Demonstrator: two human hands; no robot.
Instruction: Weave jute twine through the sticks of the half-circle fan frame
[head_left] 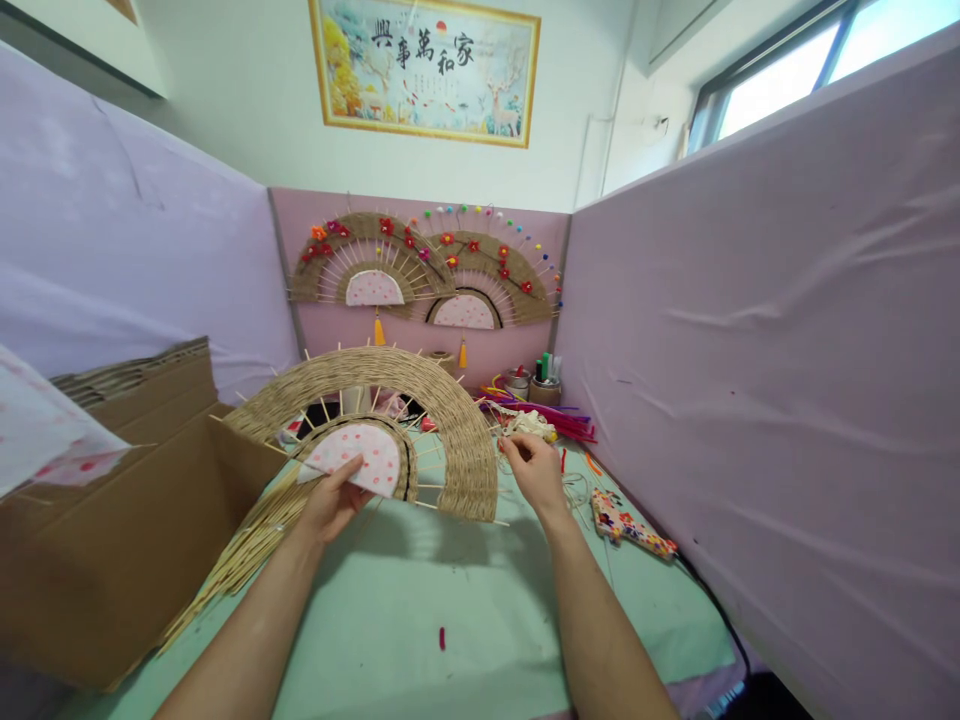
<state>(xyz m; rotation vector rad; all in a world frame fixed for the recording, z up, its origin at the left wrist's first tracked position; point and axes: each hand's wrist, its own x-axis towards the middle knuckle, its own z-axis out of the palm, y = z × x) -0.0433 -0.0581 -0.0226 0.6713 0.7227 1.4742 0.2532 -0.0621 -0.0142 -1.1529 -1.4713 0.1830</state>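
A half-round woven fan (420,400) of tan cord on thin wooden sticks stands upright above the green table mat (450,610). My left hand (330,500) grips its pink dotted centre piece (360,458) from below, thumb on the front. My right hand (534,468) is closed in a pinch at the fan's right edge, on a thin strand or stick end I cannot make out.
A cardboard box (127,540) sits at left with loose sticks (232,560) beside it. Two finished fans (420,270) hang on the back partition. Coloured pipe cleaners (555,415), pen pots (544,385) and a patterned glue gun (626,525) lie at right. Pink partitions enclose the desk.
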